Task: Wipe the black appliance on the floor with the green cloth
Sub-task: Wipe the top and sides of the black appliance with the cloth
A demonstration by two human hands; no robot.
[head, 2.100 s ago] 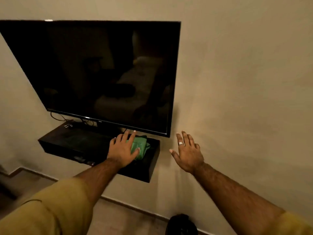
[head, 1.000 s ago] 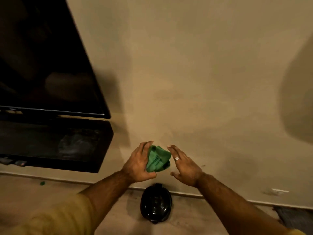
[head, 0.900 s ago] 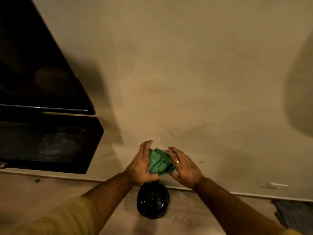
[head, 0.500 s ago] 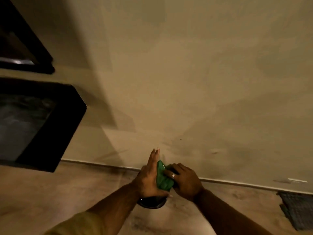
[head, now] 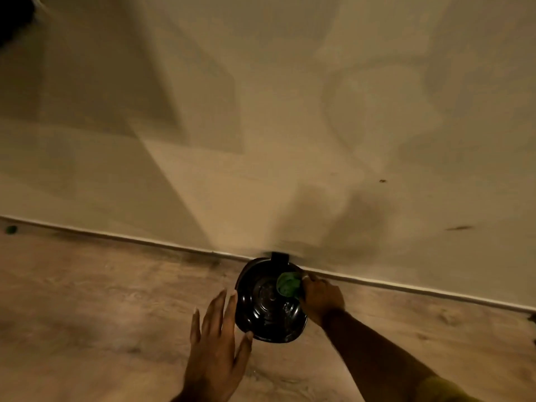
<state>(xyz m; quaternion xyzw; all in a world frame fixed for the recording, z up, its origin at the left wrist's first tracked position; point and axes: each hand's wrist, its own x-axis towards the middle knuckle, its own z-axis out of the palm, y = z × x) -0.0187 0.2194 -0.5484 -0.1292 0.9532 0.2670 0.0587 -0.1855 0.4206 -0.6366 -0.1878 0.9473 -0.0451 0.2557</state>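
Note:
A round glossy black appliance (head: 268, 307) stands on the floor against the wall. My right hand (head: 320, 297) grips a bunched green cloth (head: 287, 284) and presses it on the appliance's top, at its far right part. My left hand (head: 216, 352) is open with fingers spread, hovering just left of the appliance, its fingertips near the rim. Whether it touches the appliance is unclear.
A wood-patterned floor (head: 101, 300) meets a plain beige wall (head: 261, 126) along a pale skirting line (head: 145, 242). A small green scrap (head: 11, 229) lies at the far left by the wall. A dark corner (head: 13, 13) shows at the top left.
The view has dropped to the floor; the TV and shelf have left the frame. The cloth passed from both hands to my right hand alone, onto the appliance. My left hand let go and opened.

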